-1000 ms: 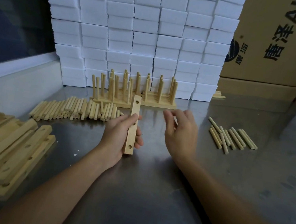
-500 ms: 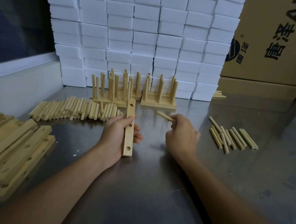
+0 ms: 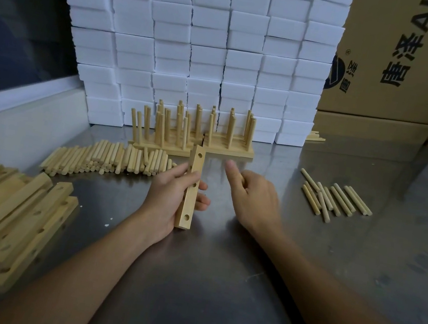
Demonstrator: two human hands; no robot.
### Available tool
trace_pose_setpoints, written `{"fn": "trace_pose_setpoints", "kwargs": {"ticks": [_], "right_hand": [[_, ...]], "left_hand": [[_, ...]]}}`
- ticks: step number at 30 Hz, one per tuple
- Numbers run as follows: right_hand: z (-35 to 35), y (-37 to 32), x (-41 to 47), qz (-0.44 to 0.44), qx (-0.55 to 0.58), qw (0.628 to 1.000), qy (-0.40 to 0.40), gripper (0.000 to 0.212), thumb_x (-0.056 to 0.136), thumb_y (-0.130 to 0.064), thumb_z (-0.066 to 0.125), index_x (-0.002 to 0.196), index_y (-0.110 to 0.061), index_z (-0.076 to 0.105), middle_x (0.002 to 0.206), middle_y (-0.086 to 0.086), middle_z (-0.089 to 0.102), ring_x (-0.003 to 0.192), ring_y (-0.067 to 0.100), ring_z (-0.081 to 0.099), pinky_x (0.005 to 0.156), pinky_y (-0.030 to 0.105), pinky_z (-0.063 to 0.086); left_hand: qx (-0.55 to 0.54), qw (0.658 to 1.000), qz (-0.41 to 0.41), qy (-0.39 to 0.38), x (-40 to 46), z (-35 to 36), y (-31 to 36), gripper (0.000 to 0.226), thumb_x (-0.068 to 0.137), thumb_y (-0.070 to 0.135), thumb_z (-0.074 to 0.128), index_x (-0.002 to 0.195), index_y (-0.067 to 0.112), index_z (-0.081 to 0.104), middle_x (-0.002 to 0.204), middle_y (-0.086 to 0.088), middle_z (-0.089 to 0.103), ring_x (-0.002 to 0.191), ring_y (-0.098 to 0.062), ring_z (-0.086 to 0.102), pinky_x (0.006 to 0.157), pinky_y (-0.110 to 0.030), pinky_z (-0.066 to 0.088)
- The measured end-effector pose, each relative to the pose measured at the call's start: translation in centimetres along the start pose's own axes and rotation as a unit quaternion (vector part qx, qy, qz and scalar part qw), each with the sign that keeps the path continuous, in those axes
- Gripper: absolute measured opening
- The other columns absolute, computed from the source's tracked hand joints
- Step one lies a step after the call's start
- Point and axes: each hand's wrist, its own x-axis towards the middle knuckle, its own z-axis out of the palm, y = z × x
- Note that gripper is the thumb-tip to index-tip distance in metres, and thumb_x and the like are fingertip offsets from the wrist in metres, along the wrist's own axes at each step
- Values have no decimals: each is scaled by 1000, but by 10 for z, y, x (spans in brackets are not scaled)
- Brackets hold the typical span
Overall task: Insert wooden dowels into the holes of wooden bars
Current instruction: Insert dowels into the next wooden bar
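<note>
wooden bar [image 3: 190,190], drilled with holes along its face, gripped in the left hand [image 3: 167,199] with fingers and thumb curled round its middle, standing roughly on end, lower end at the steel table [image 3: 216,287]. right hand [image 3: 253,197], just beside the bar and not touching it, thumb extended toward the bar, other fingers curled inward; whether a dowel sits inside the curl cannot be told.

loose dowels, left pile [image 3: 113,159]: many, lying side by side on the table behind the left hand. loose dowels, right group [image 3: 335,199]: a smaller row, lying flat well to the right of the right hand.

finished bars [image 3: 194,134]: several at the back of the table with dowels standing upright in their holes, set against the stack of white foam blocks [image 3: 210,50].

blank bars [image 3: 3,224]: heap at the near left edge, holes showing, overlapping at angles.

cardboard boxes [image 3: 405,65]: stacked at back right, printed with dark characters. a few more wooden pieces [image 3: 314,136] lie at the foot of the boxes.
</note>
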Motion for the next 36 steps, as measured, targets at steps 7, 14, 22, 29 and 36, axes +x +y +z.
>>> {"fn": "trace_pose_setpoints", "kwargs": {"ticks": [7,14,22,29,36], "right_hand": [[-2,-2,-3,-61,1,997,55,36,101,-44,42,82,-18,57,55,-8,46,49,10,44,47,28,30],[-3,-9,-9,-144,-26,989,20,25,103,-34,42,105,-14,57,62,-3,55,54,23,55,52,40,44],[-1,-8,-8,-176,-47,983,3,27,103,-38,43,102,-17,60,63,-1,56,53,20,53,51,37,45],[-2,-7,-10,-180,-73,980,46,26,100,-34,50,94,-17,70,59,1,59,53,26,54,48,30,39],[-12,-6,-7,-223,-154,962,18,29,100,-36,47,95,-20,71,58,0,58,50,23,53,50,33,46]], "left_hand": [[10,999,-13,-35,-1,-1,2,52,92,-1,58,139,20,54,75,-12,60,52,-25,58,44,-28,49],[25,998,-22,-51,0,-3,2,52,92,-1,57,141,17,53,72,-10,59,45,-22,53,35,-24,38],[46,995,-18,-81,-1,-4,2,49,91,-1,59,136,17,58,74,-9,58,45,-22,51,34,-23,34],[128,989,28,-67,-5,0,2,56,87,-3,63,134,27,59,66,2,65,43,-21,50,36,-25,36],[260,961,63,-74,-8,-2,4,59,90,-4,56,139,28,53,43,7,56,34,-11,43,37,-21,34]]}}
